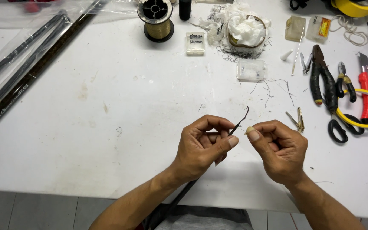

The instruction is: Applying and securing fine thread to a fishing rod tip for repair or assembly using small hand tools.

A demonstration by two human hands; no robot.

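My left hand [205, 147] pinches the thin dark tip of a slender black rod [240, 122] between thumb and fingers; the rod runs down under my palm and off the table's front edge [179, 198]. The tip curves up past my fingers. My right hand [280, 147] is closed right beside it, thumb and forefinger pinched at the tip, apparently on a fine thread too thin to see clearly. Both hands hover over the white table [128, 127] near its front.
Black pliers [322, 79], small cutters [345, 81], scissors [339, 125], a red utility knife [367, 96], a nail clipper [297, 120] and a yellow ring [363, 123] lie to the right. Behind are a thread spool [155, 17], small clear boxes [250, 69] and white fluff [243, 25]. Long rods in plastic [26, 59] lie at left.
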